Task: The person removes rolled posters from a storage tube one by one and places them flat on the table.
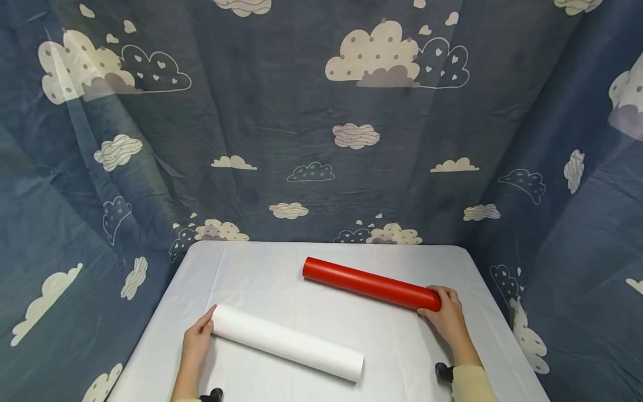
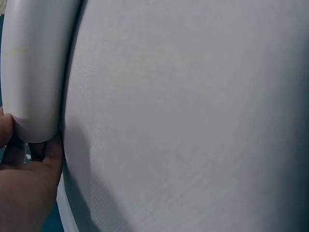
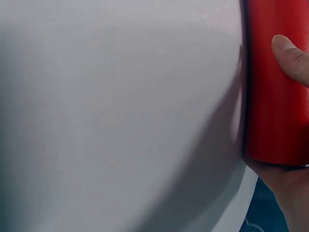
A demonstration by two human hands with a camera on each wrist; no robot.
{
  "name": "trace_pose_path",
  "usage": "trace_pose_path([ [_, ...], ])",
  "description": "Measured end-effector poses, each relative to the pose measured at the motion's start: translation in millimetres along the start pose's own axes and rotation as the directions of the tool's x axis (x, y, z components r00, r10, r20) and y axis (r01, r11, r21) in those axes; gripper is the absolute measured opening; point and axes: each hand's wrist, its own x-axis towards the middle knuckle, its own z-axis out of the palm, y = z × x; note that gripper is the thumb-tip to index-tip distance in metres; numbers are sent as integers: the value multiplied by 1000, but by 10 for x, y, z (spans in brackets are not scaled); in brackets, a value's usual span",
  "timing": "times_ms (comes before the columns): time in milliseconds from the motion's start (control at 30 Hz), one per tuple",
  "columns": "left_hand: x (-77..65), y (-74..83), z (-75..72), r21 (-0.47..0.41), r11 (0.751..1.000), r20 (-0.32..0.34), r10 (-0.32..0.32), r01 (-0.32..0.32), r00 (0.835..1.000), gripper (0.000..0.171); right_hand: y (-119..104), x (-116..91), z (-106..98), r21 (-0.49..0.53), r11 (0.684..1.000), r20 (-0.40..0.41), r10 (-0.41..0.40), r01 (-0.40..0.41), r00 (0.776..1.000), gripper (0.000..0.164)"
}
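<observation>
A long white roll (image 1: 288,343) lies slantwise over the near middle of the table, its right end closer to me. My left hand (image 1: 197,338) holds it by the left end, and in the left wrist view the thumb (image 2: 5,129) and fingers sit around that end. Farther back, a glossy red roll (image 1: 369,283) slants the same way. Its right end is in the grip of my right hand (image 1: 447,314). Seen from the right wrist, the thumb (image 3: 288,55) presses along the red side while the palm is behind the end.
Both rolls are over a table with a white cloth (image 1: 251,268), whose far edge meets a dark blue curtain with cloud prints (image 1: 301,111). The same fabric hangs at left and right. Dark wrist mounts (image 1: 444,373) show by the sleeves.
</observation>
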Motion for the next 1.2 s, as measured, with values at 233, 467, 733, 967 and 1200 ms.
trace_pose_path([
  [233, 13, -11, 0, 2, 1000, 3, -5, 5, 1000, 49, -124, 278, 109, 9, 1000, 55, -12, 11, 998, 74],
  [467, 27, -20, 8, 15, 1000, 0, -7, 7, 1000, 49, -290, 502, 235, 8, 999, 74, -49, 48, 996, 73],
  [733, 3, -12, 21, 34, 999, -18, 4, -3, 1000, 50, -460, 685, 368, 27, 997, 99, -79, 77, 992, 73],
  [967, 10, -30, 14, 43, 999, -38, 19, -18, 999, 48, -562, 837, 449, 28, 995, 133, -97, 94, 986, 73],
  [1200, 17, -34, 19, 51, 997, -39, 53, -51, 998, 49, -654, 981, 514, 14, 994, 155, -112, 111, 982, 73],
])
